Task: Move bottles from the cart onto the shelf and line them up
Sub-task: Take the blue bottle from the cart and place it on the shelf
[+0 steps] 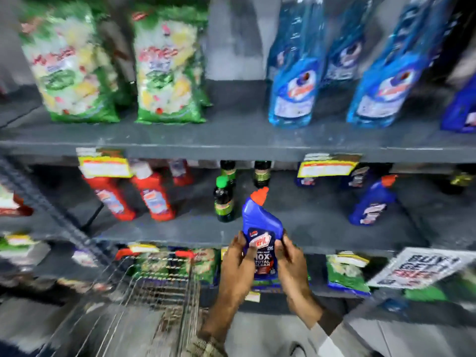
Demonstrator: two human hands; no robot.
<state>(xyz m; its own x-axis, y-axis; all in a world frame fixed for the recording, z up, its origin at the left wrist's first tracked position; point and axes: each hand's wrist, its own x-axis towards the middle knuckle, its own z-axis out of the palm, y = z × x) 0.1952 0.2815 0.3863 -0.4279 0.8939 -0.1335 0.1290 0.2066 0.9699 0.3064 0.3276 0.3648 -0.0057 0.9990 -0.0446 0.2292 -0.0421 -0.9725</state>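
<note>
Both hands clamped on the blue bottle (261, 233), left hand (238, 264) and right hand (292, 264) gripping its lower sides, base hidden behind fingers. Held upright in front of the middle shelf (309, 228), red cap angled right. Wire cart (144, 292) below left, blurred, contents unreadable. Another blue bottle (371, 202) standing on that shelf, smeared by motion.

Both the left hand (238, 264) and right hand (292, 264) hold a blue bottle (261, 228) upright before the middle shelf (309, 222), above the cart (154, 284).
</note>
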